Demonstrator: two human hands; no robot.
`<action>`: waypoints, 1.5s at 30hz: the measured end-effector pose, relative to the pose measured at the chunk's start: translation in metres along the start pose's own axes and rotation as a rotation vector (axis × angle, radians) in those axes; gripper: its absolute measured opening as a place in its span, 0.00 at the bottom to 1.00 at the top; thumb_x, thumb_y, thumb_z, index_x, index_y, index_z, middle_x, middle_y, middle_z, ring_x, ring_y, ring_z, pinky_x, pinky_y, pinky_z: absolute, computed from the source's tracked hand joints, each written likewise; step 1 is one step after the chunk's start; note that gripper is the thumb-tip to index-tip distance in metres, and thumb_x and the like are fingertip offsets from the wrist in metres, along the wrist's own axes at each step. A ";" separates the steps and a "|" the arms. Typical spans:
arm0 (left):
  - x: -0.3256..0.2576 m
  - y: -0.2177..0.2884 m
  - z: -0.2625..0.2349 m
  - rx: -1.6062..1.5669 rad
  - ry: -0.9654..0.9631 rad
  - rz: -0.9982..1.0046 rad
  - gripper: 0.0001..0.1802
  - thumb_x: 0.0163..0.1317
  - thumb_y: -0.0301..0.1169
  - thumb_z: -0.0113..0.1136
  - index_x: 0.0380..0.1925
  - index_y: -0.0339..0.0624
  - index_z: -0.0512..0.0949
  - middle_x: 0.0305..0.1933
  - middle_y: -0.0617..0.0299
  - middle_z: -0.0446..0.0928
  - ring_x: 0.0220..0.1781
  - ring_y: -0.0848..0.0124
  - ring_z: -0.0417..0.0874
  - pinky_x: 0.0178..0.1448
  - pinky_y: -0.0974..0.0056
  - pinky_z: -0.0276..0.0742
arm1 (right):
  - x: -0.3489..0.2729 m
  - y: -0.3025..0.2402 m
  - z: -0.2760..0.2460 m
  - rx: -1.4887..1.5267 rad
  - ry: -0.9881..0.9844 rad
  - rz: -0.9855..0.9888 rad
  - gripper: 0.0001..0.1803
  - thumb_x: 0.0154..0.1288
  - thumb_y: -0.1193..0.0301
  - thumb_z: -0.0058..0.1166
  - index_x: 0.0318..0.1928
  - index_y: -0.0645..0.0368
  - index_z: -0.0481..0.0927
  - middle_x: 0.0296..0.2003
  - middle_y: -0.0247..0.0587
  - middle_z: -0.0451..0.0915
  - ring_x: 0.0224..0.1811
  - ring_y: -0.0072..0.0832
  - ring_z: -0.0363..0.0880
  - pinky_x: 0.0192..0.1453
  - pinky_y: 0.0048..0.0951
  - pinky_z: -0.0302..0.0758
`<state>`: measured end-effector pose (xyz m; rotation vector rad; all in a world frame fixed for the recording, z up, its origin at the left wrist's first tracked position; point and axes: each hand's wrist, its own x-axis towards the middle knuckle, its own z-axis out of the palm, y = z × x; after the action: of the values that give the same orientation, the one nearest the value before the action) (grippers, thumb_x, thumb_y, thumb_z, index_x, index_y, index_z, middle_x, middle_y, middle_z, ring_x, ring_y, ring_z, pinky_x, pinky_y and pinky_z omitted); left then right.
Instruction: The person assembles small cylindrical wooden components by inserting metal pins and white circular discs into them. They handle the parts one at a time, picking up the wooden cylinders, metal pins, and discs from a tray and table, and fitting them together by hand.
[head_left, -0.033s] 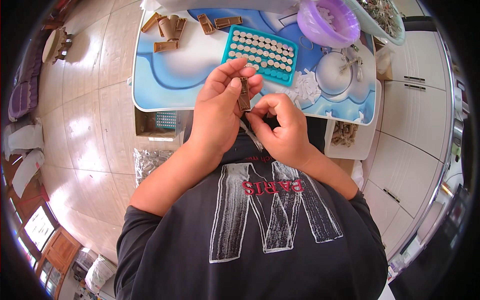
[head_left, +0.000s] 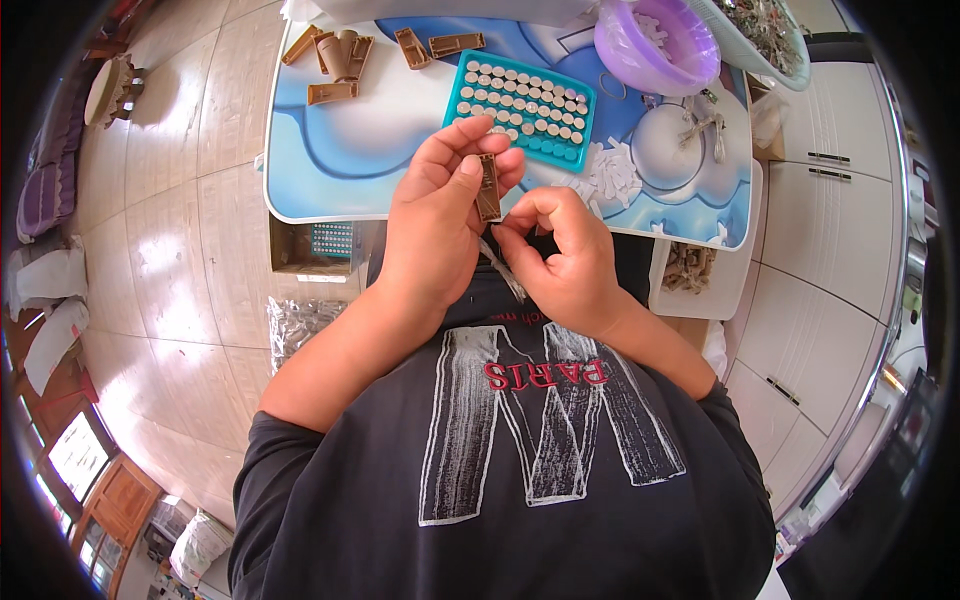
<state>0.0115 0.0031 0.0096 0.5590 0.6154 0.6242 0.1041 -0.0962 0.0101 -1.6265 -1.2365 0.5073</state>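
My left hand holds a small brown plastic casing upright between thumb and fingers, its hollow, ribbed side showing. Close against its lower end, my right hand has thumb and forefinger pinched together. Whatever lies in that pinch is too small to make out. Just beyond the hands sits a teal tray with rows of round, pale, button-like discs. To its right, a heap of small white strips lies on the table.
The blue-and-white table carries more brown casings at the far left. A purple bowl and a pale basket of metallic bits stand far right. Below the table are an open box at left and a white bin at right.
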 end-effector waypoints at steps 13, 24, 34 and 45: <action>-0.001 0.001 0.002 -0.032 0.008 0.015 0.16 0.69 0.22 0.39 0.55 0.30 0.64 0.49 0.52 0.71 0.52 0.62 0.76 0.61 0.59 0.72 | 0.004 0.005 0.003 -0.123 0.000 -0.172 0.11 0.51 0.78 0.61 0.37 0.58 0.76 0.24 0.40 0.78 0.28 0.39 0.76 0.32 0.37 0.70; -0.004 0.002 -0.001 -0.014 0.047 -0.029 0.17 0.69 0.23 0.40 0.57 0.31 0.62 0.51 0.51 0.71 0.55 0.61 0.75 0.62 0.59 0.71 | 0.006 0.005 -0.003 -0.183 -0.117 -0.176 0.10 0.52 0.73 0.62 0.37 0.56 0.81 0.23 0.38 0.77 0.26 0.37 0.76 0.31 0.35 0.70; -0.009 0.000 -0.010 0.099 -0.107 -0.162 0.24 0.67 0.24 0.47 0.61 0.33 0.57 0.53 0.52 0.74 0.47 0.74 0.77 0.47 0.72 0.75 | 0.026 0.007 -0.018 -0.205 0.036 -0.160 0.06 0.51 0.76 0.61 0.32 0.59 0.81 0.26 0.38 0.73 0.30 0.35 0.73 0.32 0.33 0.69; -0.008 0.015 -0.025 0.286 -0.170 -0.382 0.17 0.66 0.31 0.53 0.50 0.30 0.73 0.42 0.56 0.79 0.42 0.70 0.82 0.49 0.66 0.78 | 0.026 0.013 -0.020 -0.226 -0.025 -0.192 0.05 0.48 0.76 0.61 0.27 0.59 0.79 0.24 0.38 0.73 0.28 0.37 0.72 0.33 0.35 0.67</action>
<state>-0.0159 0.0151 0.0049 0.7307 0.6333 0.1265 0.1361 -0.0816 0.0128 -1.6681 -1.4942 0.2759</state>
